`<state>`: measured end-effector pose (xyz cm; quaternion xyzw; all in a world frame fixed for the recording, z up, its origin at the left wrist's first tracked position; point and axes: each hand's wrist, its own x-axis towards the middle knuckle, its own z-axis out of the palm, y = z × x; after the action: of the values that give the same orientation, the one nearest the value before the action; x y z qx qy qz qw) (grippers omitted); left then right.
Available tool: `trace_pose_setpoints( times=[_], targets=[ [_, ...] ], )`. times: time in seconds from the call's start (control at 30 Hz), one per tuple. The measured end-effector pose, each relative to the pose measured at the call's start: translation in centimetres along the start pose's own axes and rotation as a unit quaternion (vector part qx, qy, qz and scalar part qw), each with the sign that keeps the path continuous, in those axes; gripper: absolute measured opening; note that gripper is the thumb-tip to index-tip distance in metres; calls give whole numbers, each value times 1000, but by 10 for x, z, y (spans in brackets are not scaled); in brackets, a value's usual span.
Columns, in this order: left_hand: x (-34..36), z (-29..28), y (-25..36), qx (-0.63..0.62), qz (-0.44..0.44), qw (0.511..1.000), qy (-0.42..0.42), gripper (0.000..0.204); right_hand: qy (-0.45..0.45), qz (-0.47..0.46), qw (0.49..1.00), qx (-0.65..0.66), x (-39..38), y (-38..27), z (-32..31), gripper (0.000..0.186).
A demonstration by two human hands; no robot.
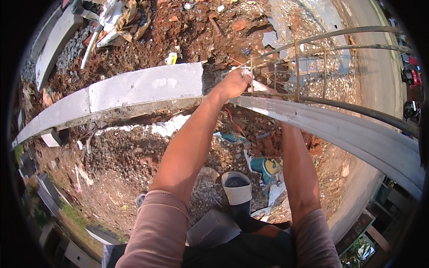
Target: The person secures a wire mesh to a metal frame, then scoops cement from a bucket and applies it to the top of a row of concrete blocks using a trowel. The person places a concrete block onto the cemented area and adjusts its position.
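Observation:
My left hand (234, 85) is closed on a small white piece (254, 84), too small to identify, at the end of a rebar cage (297, 71). My right hand (268, 90) is at the white piece and the cage's lower bar, mostly hidden; its forearm passes under a long grey metal beam (339, 138). This beam runs from beside my hands to the lower right. Just left of my hands lies a row of pale concrete blocks (143, 83), its end close to the cage.
Rubble-strewn red soil (214, 33) surrounds the work. My boot (237, 196) stands beside a loose grey block (212, 228) and torn sacking (266, 172). Pale slabs (58, 44) and a white tool handle (89, 49) lie upper left. A paved road (382, 58) curves along the right.

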<state>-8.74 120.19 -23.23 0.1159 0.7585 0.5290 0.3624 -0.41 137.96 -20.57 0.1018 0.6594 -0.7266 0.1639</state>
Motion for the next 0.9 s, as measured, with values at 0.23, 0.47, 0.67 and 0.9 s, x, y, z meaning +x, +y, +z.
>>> trace_pose_setpoints(
  times=[0.23, 0.47, 0.67, 0.9],
  targets=[
    [4, 9, -9, -140, -63, 988, -13, 35, 18, -16, 1000, 15, 1, 4, -2, 36],
    [5, 7, -16, -163, -34, 986, 17, 38, 10, -16, 999, 45, -1, 20, 1, 34],
    [-24, 7, 27, 125, 39, 982, 135, 31, 8, -11, 996, 85, -2, 30, -1, 33],
    [-12, 16, 50, 156, -52, 982, 91, 35, 2, -16, 992, 125, 2, 42, 5, 32]
  ],
)
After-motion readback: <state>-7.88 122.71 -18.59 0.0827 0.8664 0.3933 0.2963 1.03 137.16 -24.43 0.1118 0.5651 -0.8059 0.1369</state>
